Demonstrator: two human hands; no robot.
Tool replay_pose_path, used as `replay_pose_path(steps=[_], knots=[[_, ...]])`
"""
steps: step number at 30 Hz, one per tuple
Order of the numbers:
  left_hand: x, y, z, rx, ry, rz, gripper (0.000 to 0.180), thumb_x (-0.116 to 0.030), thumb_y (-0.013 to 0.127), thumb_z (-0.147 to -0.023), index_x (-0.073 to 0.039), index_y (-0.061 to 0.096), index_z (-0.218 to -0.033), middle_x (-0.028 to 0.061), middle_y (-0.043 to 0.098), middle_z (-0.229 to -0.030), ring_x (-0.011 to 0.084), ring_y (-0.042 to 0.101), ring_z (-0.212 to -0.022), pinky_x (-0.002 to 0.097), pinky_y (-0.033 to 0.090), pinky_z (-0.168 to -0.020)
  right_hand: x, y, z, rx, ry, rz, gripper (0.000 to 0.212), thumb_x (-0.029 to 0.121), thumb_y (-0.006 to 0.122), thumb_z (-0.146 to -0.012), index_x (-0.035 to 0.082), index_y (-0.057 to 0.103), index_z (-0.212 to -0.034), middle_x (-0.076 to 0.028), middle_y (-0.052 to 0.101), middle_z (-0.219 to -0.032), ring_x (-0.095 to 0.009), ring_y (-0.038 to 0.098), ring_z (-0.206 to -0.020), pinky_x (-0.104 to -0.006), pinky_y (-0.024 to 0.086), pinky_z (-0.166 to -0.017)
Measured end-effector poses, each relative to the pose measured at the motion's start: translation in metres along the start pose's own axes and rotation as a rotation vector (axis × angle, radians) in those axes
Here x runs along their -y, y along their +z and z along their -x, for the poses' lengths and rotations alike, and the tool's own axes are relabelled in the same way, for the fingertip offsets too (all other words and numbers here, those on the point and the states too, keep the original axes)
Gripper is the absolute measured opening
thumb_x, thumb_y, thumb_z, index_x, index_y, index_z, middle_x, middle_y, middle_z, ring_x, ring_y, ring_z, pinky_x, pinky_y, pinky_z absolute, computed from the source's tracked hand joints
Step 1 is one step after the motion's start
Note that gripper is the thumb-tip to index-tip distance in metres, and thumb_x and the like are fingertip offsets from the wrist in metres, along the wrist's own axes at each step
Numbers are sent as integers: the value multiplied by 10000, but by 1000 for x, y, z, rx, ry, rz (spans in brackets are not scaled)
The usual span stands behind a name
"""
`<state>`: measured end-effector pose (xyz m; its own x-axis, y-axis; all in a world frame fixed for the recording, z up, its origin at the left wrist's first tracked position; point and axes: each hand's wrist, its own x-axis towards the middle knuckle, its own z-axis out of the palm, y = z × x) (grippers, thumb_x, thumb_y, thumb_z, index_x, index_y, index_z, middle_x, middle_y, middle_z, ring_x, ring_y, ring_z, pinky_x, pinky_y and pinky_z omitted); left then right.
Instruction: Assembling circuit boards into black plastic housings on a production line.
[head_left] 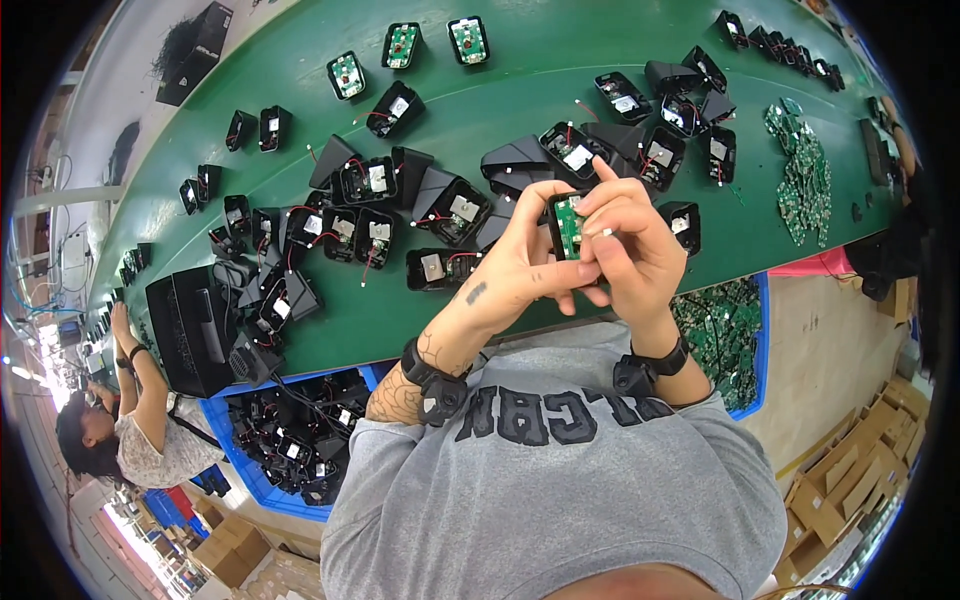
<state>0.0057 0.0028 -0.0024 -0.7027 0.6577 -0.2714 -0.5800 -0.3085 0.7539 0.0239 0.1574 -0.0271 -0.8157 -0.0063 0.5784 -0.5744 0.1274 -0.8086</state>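
Close in front of my chest, my left hand (508, 262) grips a small black plastic housing (554, 228) from its left side. A green circuit board (570, 222) with pale components faces up in the housing. My right hand (640, 238) is bent over the board's right side, its fingers curled and pinched. A small white plug (607, 232) shows between the right thumb and fingers; any wire on it is hidden. Just beyond my hands lies an open black housing (572, 150) with a white block inside and a red wire.
More open housings (375, 235) lie across the green table (480, 100). Loose circuit boards form a pile (803, 175) at the right. Blue bins of housings (300, 430) and boards (725, 335) stand below the near edge. A co-worker (150, 435) sits at the left.
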Motion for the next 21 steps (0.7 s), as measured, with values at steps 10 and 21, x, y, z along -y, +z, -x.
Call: replay_pose_path(steps=[10, 21], knots=[[-2, -19, -1, 220, 7, 63, 651, -86, 587, -826, -88, 254, -1385, 113, 551, -956, 152, 619, -553, 209, 362, -372, 10, -7, -13, 81, 15, -61, 67, 36, 574, -815, 30, 640, -828, -43, 637, -758, -240, 567, -980, -535, 287, -1082], [-9, 2, 11, -128, 334, -111, 501, 58, 490, -827, -77, 335, -1284, 133, 493, -1254, 174, 563, -1072, 340, 552, -867, 29, -13, -20, 205, -5, 457, 38, 107, 609, -807, 73, 624, -816, -134, 527, -1229, -399, 358, -1304, -494, 285, -1051]])
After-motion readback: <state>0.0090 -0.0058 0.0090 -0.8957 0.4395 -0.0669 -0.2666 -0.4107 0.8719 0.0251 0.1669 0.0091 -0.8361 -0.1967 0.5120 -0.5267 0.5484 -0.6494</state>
